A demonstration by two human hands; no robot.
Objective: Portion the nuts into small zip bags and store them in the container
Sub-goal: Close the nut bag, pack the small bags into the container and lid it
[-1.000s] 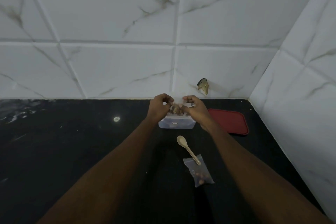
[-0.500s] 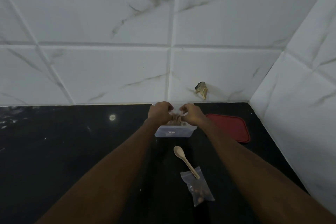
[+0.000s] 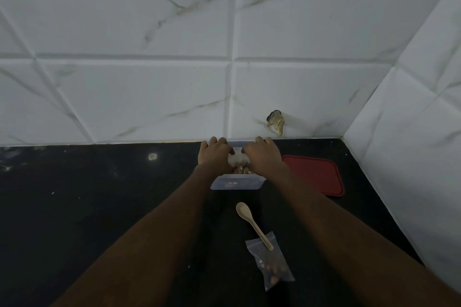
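Hands work at the back of a black counter (image 3: 99,207), where a person's left hand (image 3: 215,157) and right hand (image 3: 262,157) both pinch a small zip bag (image 3: 238,158) of brown nuts (image 3: 240,170) at the mouth of a clear container (image 3: 237,184). A red lid (image 3: 313,174) lies just to its right. Nearer, a wooden spoon (image 3: 252,222) rests its handle on a second bag (image 3: 270,260), also holding nuts.
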